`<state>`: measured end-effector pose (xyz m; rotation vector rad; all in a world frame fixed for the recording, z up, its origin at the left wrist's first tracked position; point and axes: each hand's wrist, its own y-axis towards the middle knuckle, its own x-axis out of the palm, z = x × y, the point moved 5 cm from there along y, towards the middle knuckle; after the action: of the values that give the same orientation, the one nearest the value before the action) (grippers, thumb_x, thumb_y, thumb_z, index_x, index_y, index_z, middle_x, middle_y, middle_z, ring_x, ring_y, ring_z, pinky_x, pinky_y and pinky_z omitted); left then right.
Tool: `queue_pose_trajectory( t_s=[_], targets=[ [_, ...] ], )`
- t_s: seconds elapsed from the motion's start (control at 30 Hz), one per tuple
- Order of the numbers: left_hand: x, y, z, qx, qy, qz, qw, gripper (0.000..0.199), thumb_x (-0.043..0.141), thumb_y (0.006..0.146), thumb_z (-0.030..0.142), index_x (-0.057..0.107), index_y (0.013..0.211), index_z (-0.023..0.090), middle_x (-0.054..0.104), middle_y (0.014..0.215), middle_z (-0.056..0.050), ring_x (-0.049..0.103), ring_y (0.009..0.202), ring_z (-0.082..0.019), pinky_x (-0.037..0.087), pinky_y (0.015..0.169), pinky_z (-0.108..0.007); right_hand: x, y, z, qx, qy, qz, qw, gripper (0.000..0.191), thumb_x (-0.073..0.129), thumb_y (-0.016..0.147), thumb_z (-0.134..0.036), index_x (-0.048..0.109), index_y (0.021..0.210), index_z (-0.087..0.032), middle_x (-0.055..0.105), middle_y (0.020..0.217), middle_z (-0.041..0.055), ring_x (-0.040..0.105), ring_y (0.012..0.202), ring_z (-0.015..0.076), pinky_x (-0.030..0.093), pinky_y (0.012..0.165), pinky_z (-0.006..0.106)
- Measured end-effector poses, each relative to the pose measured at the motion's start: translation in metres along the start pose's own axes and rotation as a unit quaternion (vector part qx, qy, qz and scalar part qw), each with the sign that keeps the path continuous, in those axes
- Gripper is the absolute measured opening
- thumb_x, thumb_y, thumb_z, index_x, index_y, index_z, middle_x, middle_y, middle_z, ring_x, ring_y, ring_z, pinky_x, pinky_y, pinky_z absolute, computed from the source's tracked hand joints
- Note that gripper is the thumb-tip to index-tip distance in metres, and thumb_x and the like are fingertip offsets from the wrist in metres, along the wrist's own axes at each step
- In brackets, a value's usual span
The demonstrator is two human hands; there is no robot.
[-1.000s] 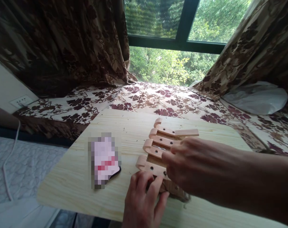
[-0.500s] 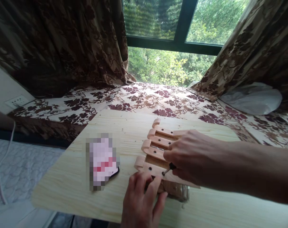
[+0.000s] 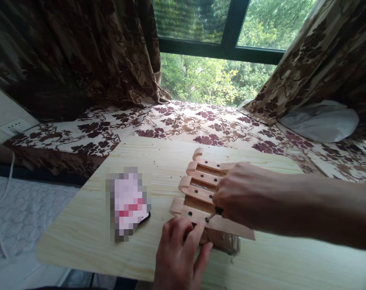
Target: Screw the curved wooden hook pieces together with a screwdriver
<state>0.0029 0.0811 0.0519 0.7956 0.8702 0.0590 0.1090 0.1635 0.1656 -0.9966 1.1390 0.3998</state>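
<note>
A light wooden rack (image 3: 177, 205) lies on the table, made of several parallel slats with curled hook ends pointing left and dark screws along them. My right hand (image 3: 236, 191) grips a screwdriver (image 3: 212, 216), its dark handle mostly hidden in the fist. The thin metal shaft slants down to a screw in the nearest slat. My left hand (image 3: 179, 251) holds the rack's near edge, fingertips pressed by the nearest slat and thumb against the brown block (image 3: 221, 241) beneath it. Clear, shiny wrapping shows at that block's right end.
The pale wooden table (image 3: 80, 237) has small dark crumbs scattered on it. A pixelated pink and white item (image 3: 128, 203) with a dark edge lies left of the rack. Behind are a floral-covered ledge (image 3: 183, 121), patterned curtains and a white plastic bag (image 3: 322, 121).
My right hand has turned slightly and shifted a little right, with the screwdriver tip still at the same screw. The left hand keeps its place on the rack. The whole view has tilted slightly.
</note>
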Motion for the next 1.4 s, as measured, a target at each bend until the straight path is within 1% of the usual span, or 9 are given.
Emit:
queue_pose_trajectory(
  t_s=[0.13, 0.33, 0.43, 0.7, 0.8, 0.93, 1.07, 1.23, 1.4],
  targets=[
    [-0.003, -0.001, -0.001, 0.004, -0.008, 0.005, 1.0, 0.03, 0.062, 0.081, 0.015, 0.056, 0.111, 0.017, 0.055, 0.098, -0.008, 0.053, 0.09, -0.02, 0.05, 0.078, -0.033, 0.013, -0.02, 0.016, 0.074, 0.086, 0.013, 0.993, 0.026, 0.056, 0.084, -0.03, 0.064, 0.063, -0.018, 0.06, 0.058, 0.0017, 0.047, 0.05, 0.0121, 0.021, 0.046, 0.026],
    [-0.011, -0.005, -0.002, -0.003, 0.0, 0.019, 1.0, 0.026, 0.057, 0.084, 0.016, 0.058, 0.111, 0.018, 0.055, 0.102, -0.008, 0.054, 0.099, -0.021, 0.051, 0.084, -0.033, 0.073, -0.066, 0.005, 0.162, 0.212, 0.238, 0.934, 0.009, 0.053, 0.088, -0.028, 0.057, 0.093, -0.021, 0.065, 0.068, -0.0018, 0.057, 0.054, 0.0135, 0.037, 0.05, 0.024],
    [-0.008, -0.004, 0.002, 0.017, 0.013, 0.021, 1.0, 0.022, 0.054, 0.086, 0.016, 0.061, 0.107, 0.02, 0.059, 0.102, -0.008, 0.056, 0.098, -0.021, 0.053, 0.082, -0.033, 0.098, -0.072, -0.004, 0.151, 0.305, 0.315, 0.886, 0.031, 0.057, 0.085, -0.025, 0.051, 0.116, -0.023, 0.071, 0.086, 0.0009, 0.066, 0.071, 0.0154, 0.049, 0.062, 0.024],
    [-0.002, -0.004, 0.005, 0.012, -0.007, 0.024, 1.0, 0.024, 0.056, 0.083, 0.007, 0.064, 0.1, 0.022, 0.059, 0.101, -0.006, 0.057, 0.096, -0.019, 0.053, 0.08, -0.032, 0.103, -0.066, 0.002, 0.149, 0.373, 0.37, 0.838, 0.023, 0.048, 0.09, -0.024, 0.057, 0.111, -0.021, 0.071, 0.097, 0.0067, 0.067, 0.082, 0.0185, 0.052, 0.071, 0.027],
    [-0.008, -0.008, -0.008, -0.054, -0.05, 0.03, 0.997, 0.016, 0.058, 0.082, 0.01, 0.062, 0.092, 0.022, 0.059, 0.095, -0.004, 0.059, 0.091, -0.017, 0.052, 0.079, -0.029, 0.107, -0.066, 0.001, 0.148, 0.384, 0.364, 0.836, 0.021, 0.05, 0.09, -0.024, 0.056, 0.111, -0.021, 0.07, 0.094, 0.0051, 0.066, 0.078, 0.0163, 0.051, 0.07, 0.025],
    [-0.018, -0.011, -0.043, -0.242, -0.08, 0.097, 0.962, 0.013, 0.062, 0.082, 0.029, 0.055, 0.089, 0.022, 0.058, 0.085, 0.0, 0.061, 0.08, -0.015, 0.052, 0.075, -0.028, 0.118, -0.067, -0.003, 0.181, 0.355, 0.437, 0.806, 0.025, 0.054, 0.088, -0.023, 0.049, 0.111, -0.024, 0.061, 0.067, -0.0042, 0.055, 0.052, 0.0111, 0.045, 0.05, 0.02],
    [-0.005, 0.004, -0.059, -0.32, -0.173, -0.013, 0.931, 0.04, 0.058, 0.084, 0.039, 0.051, 0.118, 0.02, 0.064, 0.095, -0.004, 0.064, 0.087, -0.017, 0.053, 0.076, -0.028, 0.125, -0.071, -0.013, 0.152, 0.313, 0.529, 0.774, 0.023, 0.052, 0.086, -0.015, 0.048, 0.104, -0.028, 0.063, 0.072, -0.0031, 0.062, 0.059, 0.0127, 0.047, 0.053, 0.02],
    [-0.006, 0.021, -0.051, -0.321, -0.189, -0.077, 0.925, 0.022, 0.051, 0.087, 0.034, 0.057, 0.104, 0.021, 0.065, 0.089, -0.001, 0.063, 0.089, -0.017, 0.05, 0.077, -0.025, 0.119, -0.085, -0.02, 0.134, 0.25, 0.554, 0.783, 0.025, 0.049, 0.085, -0.009, 0.052, 0.105, -0.024, 0.068, 0.079, 0.0011, 0.065, 0.067, 0.0135, 0.05, 0.06, 0.022],
    [-0.009, 0.032, -0.031, -0.211, -0.089, -0.146, 0.962, 0.011, 0.048, 0.086, 0.028, 0.05, 0.077, 0.021, 0.057, 0.071, 0.003, 0.057, 0.071, -0.015, 0.044, 0.065, -0.025, 0.114, -0.065, -0.05, -0.021, 0.166, 0.559, 0.812, 0.015, 0.045, 0.086, -0.011, 0.052, 0.096, -0.018, 0.072, 0.088, 0.0054, 0.067, 0.08, 0.0136, 0.051, 0.078, 0.022]
  ],
)
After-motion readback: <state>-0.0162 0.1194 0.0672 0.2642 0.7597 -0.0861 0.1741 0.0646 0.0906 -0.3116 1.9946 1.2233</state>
